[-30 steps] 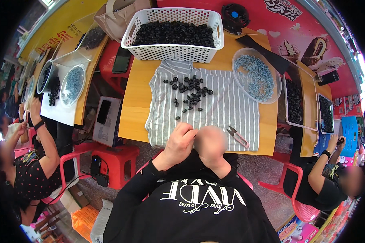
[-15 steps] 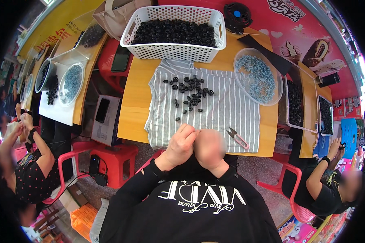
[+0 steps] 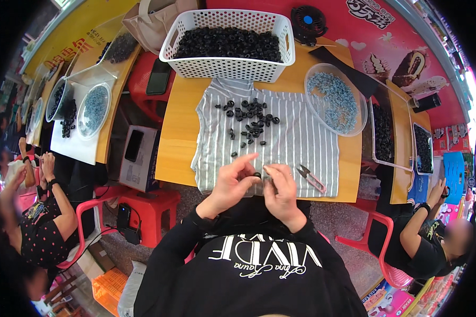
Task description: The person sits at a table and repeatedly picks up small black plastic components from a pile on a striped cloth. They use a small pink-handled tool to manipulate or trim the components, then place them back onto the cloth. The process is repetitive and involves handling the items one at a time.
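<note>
Just over the near edge of the striped cloth, my left hand (image 3: pixel 231 185) holds a small black ring-shaped piece (image 3: pixel 257 175) near the thumb tip, its index finger raised. Close to its right, my right hand (image 3: pixel 282 194) has thumb and fingers pinched together. Whatever lies in that pinch is too small to make out. A loose cluster of similar black pieces (image 3: pixel 253 114) is spread on the grey-and-white striped cloth (image 3: pixel 307 145) ahead of both hands. Thread snips (image 3: pixel 313 178) with pinkish handles rest on the cloth right of my right hand.
A white perforated basket (image 3: pixel 225 70) full of black pieces stands at the back of the wooden table (image 3: pixel 177 134). To the right is a clear bowl (image 3: pixel 361 122) of bluish beads. A small black fan (image 3: pixel 308 22) sits behind. People work at tables on both sides.
My hands, held close together before, have parted slightly. The left hand's fingers have opened out around the black ring, and the right hand has turned so its pinched fingers show.
</note>
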The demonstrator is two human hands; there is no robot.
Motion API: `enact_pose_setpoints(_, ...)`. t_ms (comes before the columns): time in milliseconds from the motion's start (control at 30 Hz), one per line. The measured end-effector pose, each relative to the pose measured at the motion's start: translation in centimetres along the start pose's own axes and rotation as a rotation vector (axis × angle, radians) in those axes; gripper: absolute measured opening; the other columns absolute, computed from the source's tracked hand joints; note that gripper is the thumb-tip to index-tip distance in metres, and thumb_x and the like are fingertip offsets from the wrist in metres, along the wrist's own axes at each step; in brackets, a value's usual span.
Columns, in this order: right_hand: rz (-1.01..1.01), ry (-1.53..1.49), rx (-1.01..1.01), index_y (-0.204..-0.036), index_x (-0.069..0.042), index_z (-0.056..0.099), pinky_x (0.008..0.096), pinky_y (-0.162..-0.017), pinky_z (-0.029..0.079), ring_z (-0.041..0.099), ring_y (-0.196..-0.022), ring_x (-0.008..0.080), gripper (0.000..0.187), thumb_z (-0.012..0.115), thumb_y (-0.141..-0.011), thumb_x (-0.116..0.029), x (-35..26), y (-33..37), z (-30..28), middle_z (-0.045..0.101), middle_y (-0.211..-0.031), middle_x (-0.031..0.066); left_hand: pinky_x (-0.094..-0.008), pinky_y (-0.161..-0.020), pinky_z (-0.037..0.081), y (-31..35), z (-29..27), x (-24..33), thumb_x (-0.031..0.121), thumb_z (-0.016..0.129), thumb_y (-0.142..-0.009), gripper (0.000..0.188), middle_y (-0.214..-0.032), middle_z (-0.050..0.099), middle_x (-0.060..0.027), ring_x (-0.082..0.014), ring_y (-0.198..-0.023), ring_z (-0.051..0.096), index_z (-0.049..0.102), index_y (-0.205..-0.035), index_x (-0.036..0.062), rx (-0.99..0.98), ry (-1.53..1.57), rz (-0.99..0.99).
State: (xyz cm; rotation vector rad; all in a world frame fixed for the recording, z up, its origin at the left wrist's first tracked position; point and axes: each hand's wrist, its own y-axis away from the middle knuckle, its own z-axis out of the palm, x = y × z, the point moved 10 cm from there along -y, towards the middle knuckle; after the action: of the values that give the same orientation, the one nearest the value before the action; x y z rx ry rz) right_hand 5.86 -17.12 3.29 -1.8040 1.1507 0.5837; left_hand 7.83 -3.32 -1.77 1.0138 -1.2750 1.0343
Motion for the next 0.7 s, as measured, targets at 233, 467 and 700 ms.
enact_pose_setpoints(233,-0.141,-0.086,-0.318,-0.111,-0.001,0.065,0.0405,-0.070,0.051,0.061,-0.084,0.0318,0.040,0.079,-0.074,-0.005,-3.5,-1.6,0.1,0.060,-0.093,0.0123,-0.0215,-0.074,0.051,0.7,1.5,0.0,-0.003,0.072,-0.089,0.058,-0.096,0.065,-0.0027,-0.0072,-0.085,0.062,0.051,-0.143,0.0018,-0.233,0.536,-0.214)
enact_pose_setpoints(467,-0.216,-0.107,-0.256,-0.101,-0.002,0.066,0.0402,-0.062,0.047,0.060,-0.073,0.0305,0.028,0.076,-0.075,-0.002,-4.7,-0.2,-1.0,0.056,-0.080,0.0101,-0.0208,-0.067,0.050,2.0,3.2,-0.3,0.001,0.068,-0.092,0.040,-0.093,0.069,-0.0009,-0.0066,-0.079,0.062,0.062,-0.131,0.0011,-0.319,0.466,-0.290)
enact_pose_setpoints(700,-0.010,0.139,-0.148,-0.104,0.002,0.063,0.0426,-0.072,0.051,0.063,-0.085,0.0363,0.027,0.069,-0.077,0.006,-0.3,-2.4,-10.3,0.061,-0.090,0.0165,-0.0211,-0.067,0.048,1.6,2.1,0.0,0.006,0.068,-0.094,0.034,-0.090,0.068,-0.0008,-0.0065,-0.077,0.061,0.064,-0.127,0.0023,-0.228,0.303,-0.237)
